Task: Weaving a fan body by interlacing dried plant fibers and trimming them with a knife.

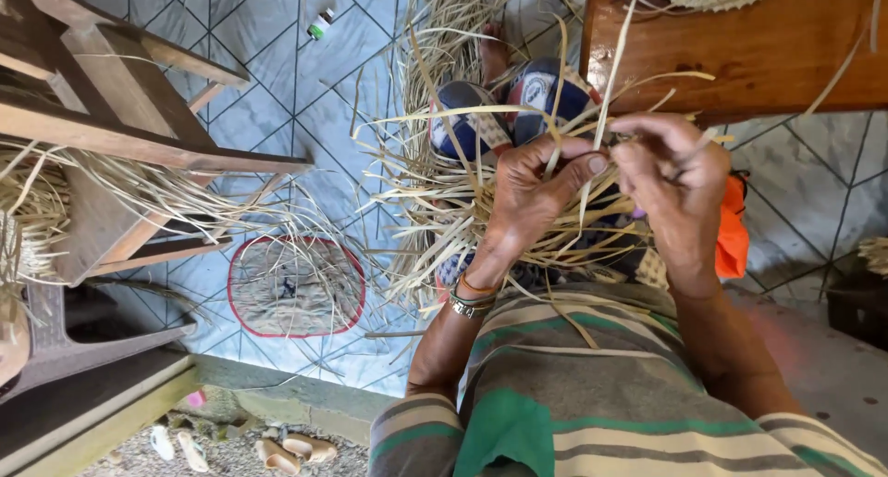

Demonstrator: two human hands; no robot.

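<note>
Straw weaving [481, 209]: a loose bundle of pale dry straw strips lay on the person's lap, in the middle of the view, with many strip ends standing out to all sides.
Left hand [532, 195]: it rested on top of the straw weaving, the fingers [583, 167] pressed together and pinching a few strips against the thumb.
Right hand [675, 185]: it was just right of the left hand, almost touching it; the fingers were curled and pinched one thin strip.
Bracelets [472, 301]: on the left wrist, just below the straw weaving.
Striped shirt [601, 394]: grey and green, below the straw weaving.
Bench [768, 51]: brown wood, above and right of the straw weaving, with some woven straw on its far edge.
Round mat [296, 287]: with red border, on the tiled floor left of the straw weaving.
Wooden stool [120, 116]: far left of the straw weaving, with more straw hanging on it.
</note>
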